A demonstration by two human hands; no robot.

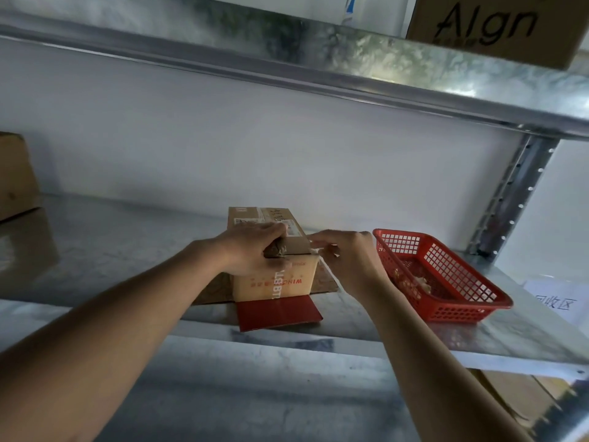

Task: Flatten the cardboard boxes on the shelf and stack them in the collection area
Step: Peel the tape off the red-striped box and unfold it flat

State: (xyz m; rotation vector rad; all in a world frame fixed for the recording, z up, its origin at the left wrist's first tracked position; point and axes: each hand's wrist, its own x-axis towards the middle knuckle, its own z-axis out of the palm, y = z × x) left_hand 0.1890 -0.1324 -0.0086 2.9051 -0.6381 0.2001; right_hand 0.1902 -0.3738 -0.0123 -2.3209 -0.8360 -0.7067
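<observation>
A small brown cardboard box (280, 279) with red print and clear tape stands on the metal shelf (127, 250), on top of flattened cardboard (277, 312) with a dark red flap toward me. My left hand (255, 250) lies over the box's near top edge, fingers curled on the lid. My right hand (344, 250) is at the box's right top corner and pinches a strip of clear tape (318, 250) there.
A red plastic basket (446, 282) with crumpled scraps inside stands right of the box. A paper label (554, 298) lies at the shelf's right end. Another brown box (16, 177) stands far left. A printed carton (497, 27) stands on the upper shelf. A steel upright (510, 199) rises at the right.
</observation>
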